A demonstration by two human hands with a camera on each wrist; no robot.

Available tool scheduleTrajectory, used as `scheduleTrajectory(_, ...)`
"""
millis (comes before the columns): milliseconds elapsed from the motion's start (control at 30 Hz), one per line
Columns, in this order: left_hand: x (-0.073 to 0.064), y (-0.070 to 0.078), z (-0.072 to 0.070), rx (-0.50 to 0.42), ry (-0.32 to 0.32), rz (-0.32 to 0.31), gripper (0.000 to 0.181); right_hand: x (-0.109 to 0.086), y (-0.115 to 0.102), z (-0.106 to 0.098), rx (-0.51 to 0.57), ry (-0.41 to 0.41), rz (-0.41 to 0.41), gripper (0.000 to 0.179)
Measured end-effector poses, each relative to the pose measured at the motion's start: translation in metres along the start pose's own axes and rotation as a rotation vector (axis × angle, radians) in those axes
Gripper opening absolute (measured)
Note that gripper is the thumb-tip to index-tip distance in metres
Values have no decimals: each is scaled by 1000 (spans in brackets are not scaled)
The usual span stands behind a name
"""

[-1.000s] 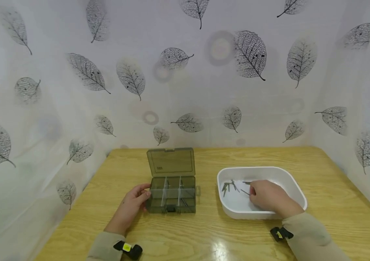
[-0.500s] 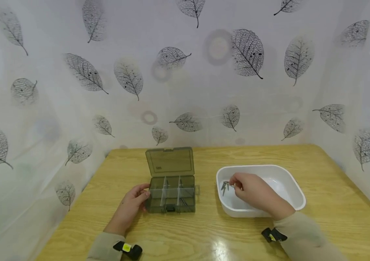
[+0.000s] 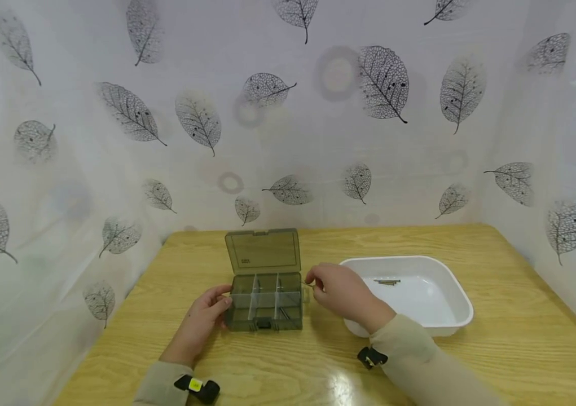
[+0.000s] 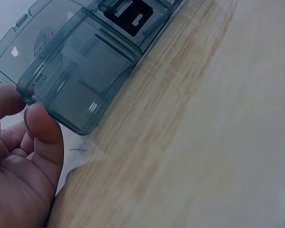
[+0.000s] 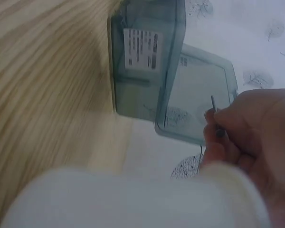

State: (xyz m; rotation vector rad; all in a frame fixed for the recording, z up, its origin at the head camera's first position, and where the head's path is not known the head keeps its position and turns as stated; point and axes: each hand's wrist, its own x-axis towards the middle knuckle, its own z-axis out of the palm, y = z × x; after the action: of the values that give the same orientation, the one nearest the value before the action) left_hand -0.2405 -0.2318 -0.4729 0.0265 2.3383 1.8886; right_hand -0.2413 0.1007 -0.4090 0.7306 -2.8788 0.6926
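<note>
A smoky-grey plastic compartment box (image 3: 266, 311) stands on the table with its lid (image 3: 263, 252) raised; dark slim pieces (image 3: 284, 313) lie in its front right compartment. My left hand (image 3: 201, 316) holds the box at its left side, thumb against the outer wall in the left wrist view. Between thumb and fingertips my right hand (image 3: 343, 290) pinches a thin metal nail (image 5: 215, 114), close to the box's right edge. Several more nails (image 3: 387, 281) lie in a white tray (image 3: 457, 318) at the right, whose left end is partly hidden by the right hand.
The wooden table (image 3: 267, 372) runs back to a white leaf-print curtain (image 3: 318, 113) that also hangs along both sides. Each wrist carries a small black camera, the right one (image 3: 372, 357) in front of the tray.
My right hand has gathered a nail at the tray's left end, lifted it out and moved left to the box. The left hand has stayed on the box.
</note>
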Motion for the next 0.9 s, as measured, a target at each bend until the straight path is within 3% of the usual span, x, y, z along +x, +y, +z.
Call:
scheduleTrajectory(233, 0, 2, 1, -18, -10, -1, 40, 24, -15, 15, -77, 13, 4, 23)
scheduleTrajectory(433, 0, 1, 2, -20, -11, -1, 39, 33, -23, 20, -121, 47, 5, 23)
scheduleTrajectory(900, 0, 1, 0, -17, -9, 12, 40, 18, -22, 7, -114, 68, -19, 25)
